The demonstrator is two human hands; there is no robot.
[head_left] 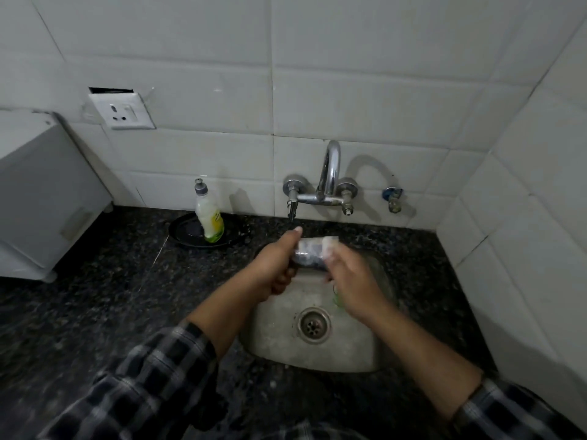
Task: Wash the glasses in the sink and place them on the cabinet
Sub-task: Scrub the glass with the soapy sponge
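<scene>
**A:** Fig. 1, the hands: what holds what?

**B:** The left hand (276, 268) grips the glass (309, 254) round its base end, with the thumb laid along the wall. The glass lies on its side above the sink (365, 354), below the tap (330, 173). The right hand (352, 277) is at the open end, fingers bent over the rim and blurred. I cannot tell whether it grips the glass or some scrubber.

**A:** How is this step best done?

**B:** As a judgement: hold firmly with the left hand, since a wet, soapy wall is likely slippery. Turn the glass so the right hand reaches the whole rim and the inside. Work low over the basin, clear of the metal spout.

**A:** Any writing?

**B:** The bottle (209, 217) stands on the black plate (181, 230), left of the tap. It bears a yellow-green label, but the words are too small to read. The wall socket (122, 111) shows no legible marking
</scene>
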